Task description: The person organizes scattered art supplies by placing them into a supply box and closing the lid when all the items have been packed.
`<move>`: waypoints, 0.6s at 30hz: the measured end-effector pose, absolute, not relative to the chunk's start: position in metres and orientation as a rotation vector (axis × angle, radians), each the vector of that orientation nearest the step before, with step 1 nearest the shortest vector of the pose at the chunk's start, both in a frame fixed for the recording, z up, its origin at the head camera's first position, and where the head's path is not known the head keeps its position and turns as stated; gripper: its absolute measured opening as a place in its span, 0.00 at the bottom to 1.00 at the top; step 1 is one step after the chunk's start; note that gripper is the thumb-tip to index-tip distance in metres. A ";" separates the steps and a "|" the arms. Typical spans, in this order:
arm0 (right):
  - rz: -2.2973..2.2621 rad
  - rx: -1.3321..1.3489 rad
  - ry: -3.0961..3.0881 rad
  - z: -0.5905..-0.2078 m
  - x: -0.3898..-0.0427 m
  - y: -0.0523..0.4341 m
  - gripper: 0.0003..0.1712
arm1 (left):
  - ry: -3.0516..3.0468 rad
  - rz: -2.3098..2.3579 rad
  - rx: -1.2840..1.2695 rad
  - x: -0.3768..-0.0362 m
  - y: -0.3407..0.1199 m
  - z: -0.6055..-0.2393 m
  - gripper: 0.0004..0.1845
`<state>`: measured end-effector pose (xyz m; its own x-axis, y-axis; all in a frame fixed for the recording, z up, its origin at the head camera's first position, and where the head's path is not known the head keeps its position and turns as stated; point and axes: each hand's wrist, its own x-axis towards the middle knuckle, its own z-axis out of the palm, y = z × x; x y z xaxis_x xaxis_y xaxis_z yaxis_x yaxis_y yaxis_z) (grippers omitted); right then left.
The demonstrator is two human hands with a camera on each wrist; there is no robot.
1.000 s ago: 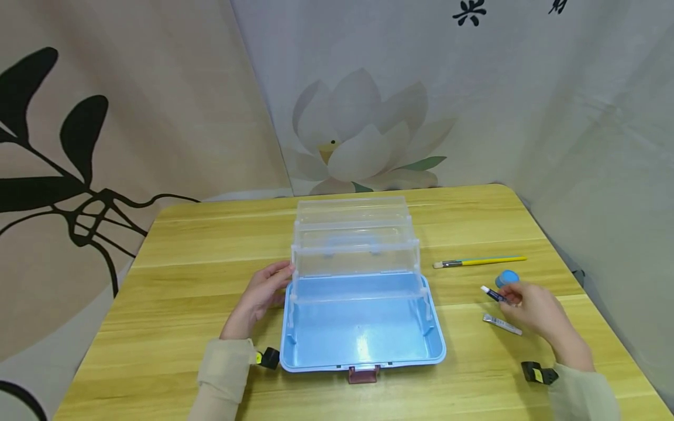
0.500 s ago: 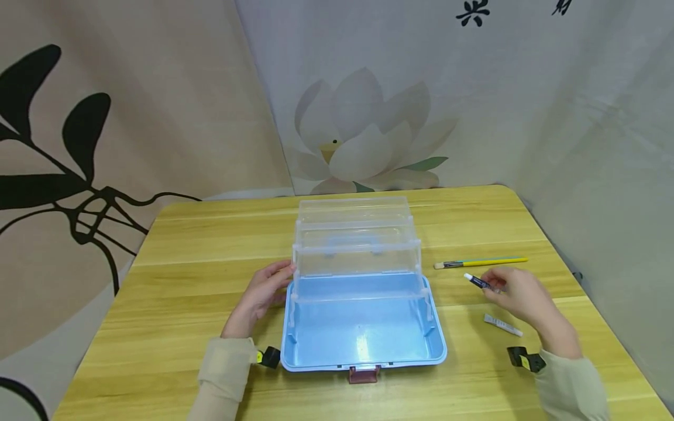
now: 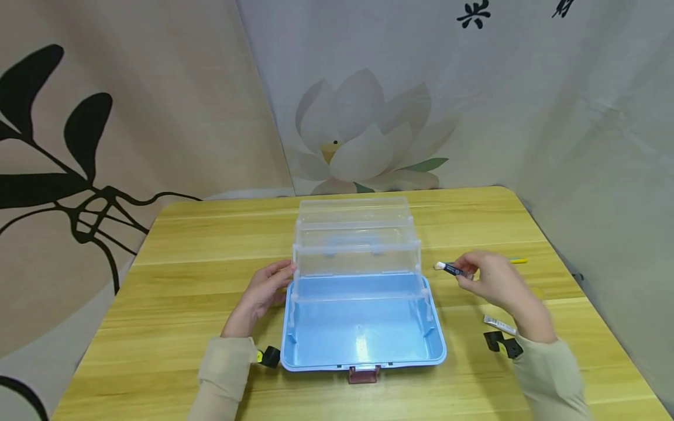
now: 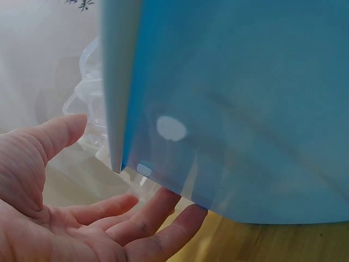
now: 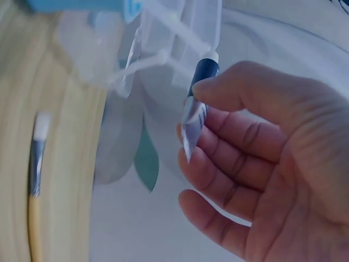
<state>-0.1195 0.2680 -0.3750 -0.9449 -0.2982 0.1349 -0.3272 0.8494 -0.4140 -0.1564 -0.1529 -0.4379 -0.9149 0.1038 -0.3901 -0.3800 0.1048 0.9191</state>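
Observation:
My right hand [image 3: 492,279] pinches a small paint tube [image 3: 453,269] with a white cap and dark blue body, just right of the box. In the right wrist view the tube [image 5: 204,75] sits between thumb and fingers, its flat silvery end pointing down. My left hand [image 3: 262,295] touches the left side of a light blue box [image 3: 363,333], fingers extended. Seen from the left wrist, its fingertips [image 4: 191,221] lie under the box's edge. The box stands open, with clear tiered trays [image 3: 358,257] raised at its back.
A yellow-handled paintbrush [image 3: 518,261] lies behind the right hand, mostly covered by it. A second, pale tube [image 3: 499,324] lies near the right wrist. A yellowish round shape [image 3: 537,292] shows partly behind that wrist. A patterned curtain [image 3: 368,128] hangs behind the table [image 3: 210,234].
My right hand has lifted the dark paint tube and carried it left and away from me, toward the box. The blue jar is no longer visible. The left hand stays at the box.

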 end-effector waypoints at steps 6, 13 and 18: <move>0.677 0.603 -2.929 -0.368 -0.127 0.250 0.05 | 2.032 1.866 -0.270 -0.157 -0.154 -0.439 0.34; 0.675 0.701 -2.920 -0.360 -0.133 0.228 0.05 | 2.044 1.864 -0.271 -0.158 -0.155 -0.444 0.36; 0.683 0.759 -2.926 -0.356 -0.138 0.212 0.06 | 2.039 1.858 -0.268 -0.158 -0.155 -0.445 0.37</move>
<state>-0.1377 0.2117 -0.3565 -0.8794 -0.4527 0.1477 -0.4712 0.7831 -0.4058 -0.1585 -0.1552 -0.4447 -0.9141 0.1050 -0.3916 -0.3802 0.1132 0.9179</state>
